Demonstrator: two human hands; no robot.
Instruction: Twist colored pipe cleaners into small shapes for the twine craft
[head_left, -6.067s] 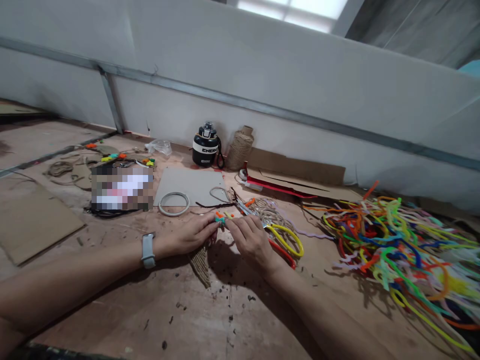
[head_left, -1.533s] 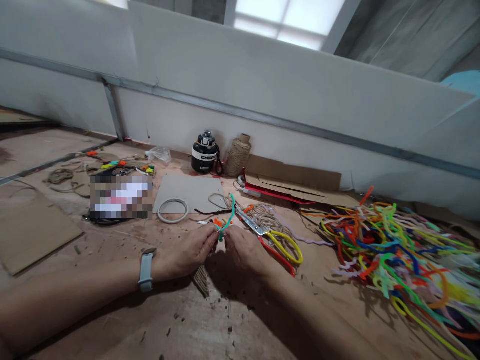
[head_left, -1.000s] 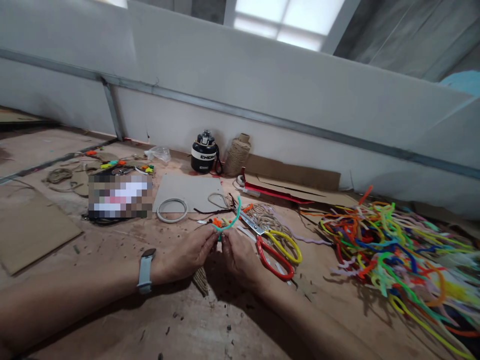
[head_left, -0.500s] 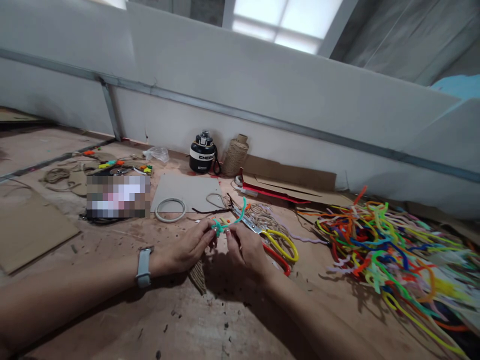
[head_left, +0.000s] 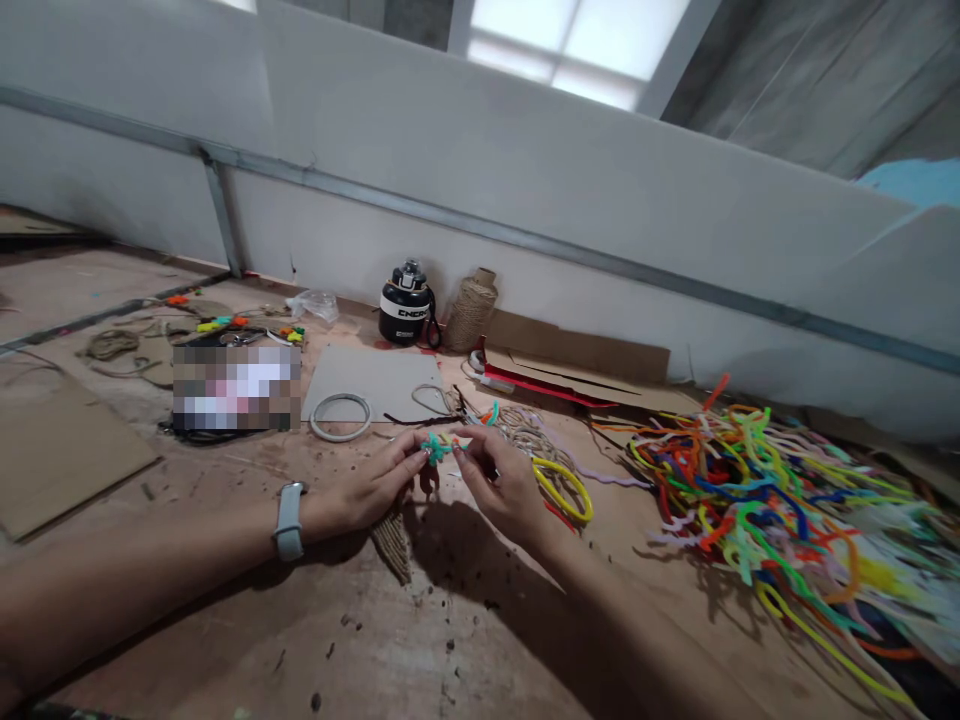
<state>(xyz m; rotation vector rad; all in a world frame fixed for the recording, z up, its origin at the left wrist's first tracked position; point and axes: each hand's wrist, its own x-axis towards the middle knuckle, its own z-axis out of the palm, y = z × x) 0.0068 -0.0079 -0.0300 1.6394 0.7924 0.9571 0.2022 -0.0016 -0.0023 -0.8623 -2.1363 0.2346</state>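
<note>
Between my two hands is a teal pipe cleaner [head_left: 433, 449], bunched into a small curled shape. The fingers of my left hand [head_left: 379, 485] pinch its left side. My right hand [head_left: 501, 488] grips the strand at its right end between thumb and fingers. Below my left hand hangs a piece of brown corded twine [head_left: 391, 545], its upper part hidden by the hand. Scissors with a yellow handle [head_left: 562, 490] lie just right of my right hand, which covers their blades. Small orange and yellow bits show near my fingertips.
A tangled heap of colourful pipe cleaners [head_left: 780, 500] spreads on the right. Behind stand a black bottle [head_left: 405, 308] and a twine spool [head_left: 472, 310]. A white ring [head_left: 341, 417] overlaps a grey board [head_left: 382, 375]. Cardboard [head_left: 67, 450] lies left, flat cardboard pieces [head_left: 585, 350] at the back.
My right hand has rolled over the scissors' blades and moved slightly up. The teal strand's free end, which stuck up to the right, is now mostly hidden behind my right fingers.
</note>
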